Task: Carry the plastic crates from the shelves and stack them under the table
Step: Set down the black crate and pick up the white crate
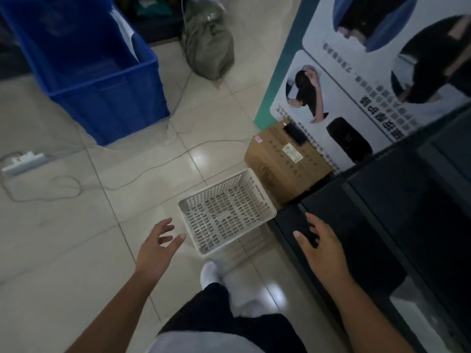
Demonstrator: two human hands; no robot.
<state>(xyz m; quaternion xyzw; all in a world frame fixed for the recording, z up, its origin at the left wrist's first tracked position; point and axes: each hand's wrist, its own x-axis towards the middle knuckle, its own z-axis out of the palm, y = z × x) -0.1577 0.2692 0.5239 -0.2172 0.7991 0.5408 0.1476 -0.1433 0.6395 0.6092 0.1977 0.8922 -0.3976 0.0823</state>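
A white perforated plastic crate [226, 212] stands upright on the tiled floor, just ahead of my feet and against a dark table edge [356, 225] on the right. My left hand [159, 247] hovers left of the crate's near corner, fingers spread, holding nothing. Over the dark table surface, right of the crate, my right hand [319, 247] is open as well. Neither hand touches the crate.
A large blue plastic bin [102, 80] stands at the upper left. A cardboard box [285, 161] sits behind the white crate beside a printed poster board [369, 72]. A grey-green sack [209, 47] lies at the top. A power strip [23, 161] and cables trail across the floor at left.
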